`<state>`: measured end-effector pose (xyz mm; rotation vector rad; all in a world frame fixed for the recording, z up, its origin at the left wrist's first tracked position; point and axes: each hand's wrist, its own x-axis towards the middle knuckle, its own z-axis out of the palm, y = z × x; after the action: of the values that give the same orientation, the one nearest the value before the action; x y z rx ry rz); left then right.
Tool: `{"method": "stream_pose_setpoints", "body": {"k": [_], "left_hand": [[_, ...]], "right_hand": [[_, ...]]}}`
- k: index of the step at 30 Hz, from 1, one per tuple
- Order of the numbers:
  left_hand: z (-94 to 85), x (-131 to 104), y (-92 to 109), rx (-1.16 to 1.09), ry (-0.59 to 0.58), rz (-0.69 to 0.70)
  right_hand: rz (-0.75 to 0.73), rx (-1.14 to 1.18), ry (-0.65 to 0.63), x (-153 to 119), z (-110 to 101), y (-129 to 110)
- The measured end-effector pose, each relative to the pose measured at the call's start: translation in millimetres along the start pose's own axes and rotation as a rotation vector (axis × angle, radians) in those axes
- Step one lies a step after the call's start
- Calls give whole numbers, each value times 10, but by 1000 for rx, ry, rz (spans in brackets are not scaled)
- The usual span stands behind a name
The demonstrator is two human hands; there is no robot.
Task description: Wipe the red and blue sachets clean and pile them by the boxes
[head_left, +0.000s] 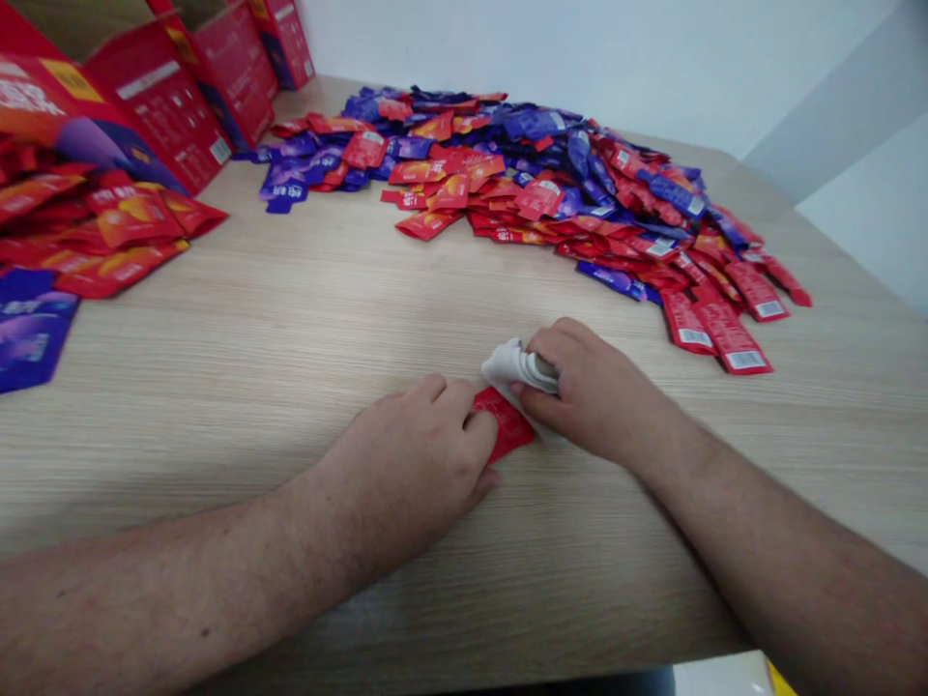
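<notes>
In the middle of the table my left hand (427, 445) grips a small red packet (511, 425), its fingers curled over the packet's left part. My right hand (580, 382) is closed round a folded white cloth (511, 364), which touches the packet's upper right side. The hands are close together, just above the tabletop. Beyond them a long curved heap of red and purple packets (540, 198) lies along the wall side of the table.
At the left, several red boxes (174, 121) stand along the back, some with open tops. A second pile of red packets (116, 227) lies in front of them, with a purple packet (30, 329) at its near end. A white wall (580, 48) rises behind the table.
</notes>
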<state>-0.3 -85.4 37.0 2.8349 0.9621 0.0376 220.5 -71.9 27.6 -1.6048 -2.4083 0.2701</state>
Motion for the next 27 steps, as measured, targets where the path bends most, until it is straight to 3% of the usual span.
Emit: {"method": "stream_pose_setpoints", "body": {"k": [2,6,11,15,19,23,27], "left_hand": [[-5,0,2,0,-3,-4],[-11,8,2,-15,-9,-1],[-22,2,5,4,-14,-9],[-46,2,7,-10,-28,-15],[-54,9,9,-3,-37,-29],[-50,11,9,-7,-22,-24],[-60,14,5,-1,-31,-65]], "right_hand": [[44,-45,19,-7,-7,-9],[-69,39,-93,-29,-8,-51],[36,-63,-32,-32,-26,-40],[-79,26,-115,-39,-32,-51],[27,-54,-38,-34,-36,-46],[-53,-4,-125,-44,-41,-67],[45,-72,-47,-53,-42,-73]]}}
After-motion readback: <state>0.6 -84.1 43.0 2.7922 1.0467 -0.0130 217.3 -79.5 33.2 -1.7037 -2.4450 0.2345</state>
